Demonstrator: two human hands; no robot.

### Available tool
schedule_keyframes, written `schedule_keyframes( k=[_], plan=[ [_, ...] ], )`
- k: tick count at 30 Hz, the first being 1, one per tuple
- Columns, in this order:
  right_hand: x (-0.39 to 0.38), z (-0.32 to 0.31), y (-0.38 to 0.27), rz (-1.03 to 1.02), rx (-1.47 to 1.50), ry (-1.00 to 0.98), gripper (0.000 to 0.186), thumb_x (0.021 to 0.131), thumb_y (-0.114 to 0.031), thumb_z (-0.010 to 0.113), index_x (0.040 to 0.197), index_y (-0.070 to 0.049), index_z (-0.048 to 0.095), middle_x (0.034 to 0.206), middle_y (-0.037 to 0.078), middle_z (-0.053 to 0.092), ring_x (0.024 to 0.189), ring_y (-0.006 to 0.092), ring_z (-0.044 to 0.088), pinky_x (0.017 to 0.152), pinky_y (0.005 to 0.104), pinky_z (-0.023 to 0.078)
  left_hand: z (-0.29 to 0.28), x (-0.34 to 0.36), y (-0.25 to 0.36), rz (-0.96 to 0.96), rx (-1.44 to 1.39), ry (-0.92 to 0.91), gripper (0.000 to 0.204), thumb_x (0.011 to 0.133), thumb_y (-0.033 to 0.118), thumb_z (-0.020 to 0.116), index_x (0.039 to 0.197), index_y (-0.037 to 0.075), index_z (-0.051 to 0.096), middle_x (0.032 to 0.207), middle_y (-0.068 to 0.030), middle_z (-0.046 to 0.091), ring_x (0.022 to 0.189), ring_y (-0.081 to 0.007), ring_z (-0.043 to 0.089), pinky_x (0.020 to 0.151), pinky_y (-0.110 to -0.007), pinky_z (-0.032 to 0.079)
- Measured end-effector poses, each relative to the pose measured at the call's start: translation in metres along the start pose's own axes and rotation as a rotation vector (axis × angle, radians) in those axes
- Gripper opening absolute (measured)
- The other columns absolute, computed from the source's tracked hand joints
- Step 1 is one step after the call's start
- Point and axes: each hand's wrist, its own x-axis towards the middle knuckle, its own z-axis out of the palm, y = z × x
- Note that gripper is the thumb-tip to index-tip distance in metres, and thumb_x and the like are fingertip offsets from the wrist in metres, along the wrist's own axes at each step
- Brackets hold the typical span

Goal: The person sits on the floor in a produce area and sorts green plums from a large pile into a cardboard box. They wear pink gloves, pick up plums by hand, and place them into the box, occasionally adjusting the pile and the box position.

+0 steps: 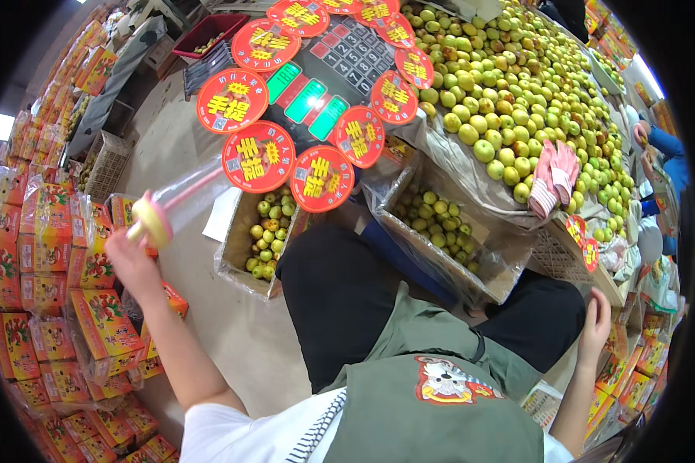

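At the left, my left hand (pixel 127 255) is closed round the pale yellow handle of a stretch film roll (pixel 189 193). The roll is clear with a pink core, and its far end passes behind the round red-and-yellow stickers on the scale. My right hand (pixel 594 320) is beside my right knee, near a crate's edge, its fingers loosely stretched and nothing visible in them. In front of me stands a scale (pixel 301 104) with lit green displays and a keypad. A box of green-yellow fruit (pixel 270 239) is behind my left knee; a film-lined carton (pixel 510 262) of similar fruit is by my right leg.
A large heap of green-yellow fruit (pixel 517 92) fills the back right, with pink striped gloves (pixel 554 176) on it. Stacked printed gift boxes (pixel 46 255) line the left side. A white plastic crate (pixel 108 163) stands behind them. Another person's blue sleeve (pixel 666 143) shows at far right.
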Motion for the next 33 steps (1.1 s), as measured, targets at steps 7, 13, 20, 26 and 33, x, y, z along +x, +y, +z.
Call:
schedule_keyframes(
  k=[7, 13, 20, 26, 33],
  plan=[
    [-0.047, 0.057, -0.002, -0.166, -0.444, 0.126, 0.044, 0.1, -0.02, 0.05, 0.141, -0.002, 0.05, 0.154, 0.017, 0.04, 0.144, 0.0342, 0.035, 0.119, 0.0456, 0.023, 0.161, 0.137, -0.095, 0.247, 0.744, -0.094, 0.031, 0.1, 0.033, 0.053, 0.115, 0.006, 0.057, 0.111, -0.0196, 0.069, 0.099, -0.0417, 0.067, 0.083, -0.052, 0.053],
    [-0.045, 0.053, -0.015, -0.113, -0.469, 0.111, 0.045, 0.101, -0.025, 0.048, 0.14, -0.003, 0.05, 0.154, 0.018, 0.04, 0.144, 0.0353, 0.035, 0.119, 0.0469, 0.023, 0.312, 0.133, -0.123, -0.192, 0.673, -0.429, 0.024, 0.1, 0.026, 0.051, 0.109, 0.005, 0.06, 0.106, -0.017, 0.068, 0.093, -0.0377, 0.066, 0.082, -0.048, 0.052],
    [-0.045, 0.049, -0.034, 0.0, -0.525, 0.085, 0.046, 0.098, -0.026, 0.049, 0.138, -0.002, 0.052, 0.153, 0.019, 0.041, 0.142, 0.0362, 0.037, 0.119, 0.0466, 0.024, 0.34, 0.105, -0.172, -0.254, 0.798, -0.643, 0.023, 0.1, 0.024, 0.052, 0.109, 0.005, 0.061, 0.101, -0.0138, 0.066, 0.088, -0.0323, 0.063, 0.078, -0.044, 0.05],
    [-0.045, 0.053, -0.031, -0.001, -0.511, 0.093, 0.046, 0.097, -0.027, 0.049, 0.136, -0.001, 0.052, 0.151, 0.02, 0.042, 0.141, 0.0369, 0.037, 0.118, 0.0469, 0.025, 0.341, 0.089, -0.183, -0.25, 0.813, -0.706, 0.022, 0.101, 0.022, 0.052, 0.11, 0.004, 0.061, 0.097, -0.011, 0.063, 0.084, -0.0277, 0.06, 0.075, -0.04, 0.048],
    [-0.04, 0.057, -0.046, -0.017, -0.487, 0.118, 0.043, 0.09, -0.019, 0.056, 0.13, -0.003, 0.059, 0.147, 0.02, 0.047, 0.138, 0.0368, 0.041, 0.117, 0.0463, 0.027, 0.361, 0.088, -0.196, -0.114, 0.824, -0.741, 0.022, 0.101, 0.021, 0.052, 0.111, 0.004, 0.062, 0.092, -0.0078, 0.061, 0.08, -0.0223, 0.057, 0.071, -0.035, 0.047]
  ],
)
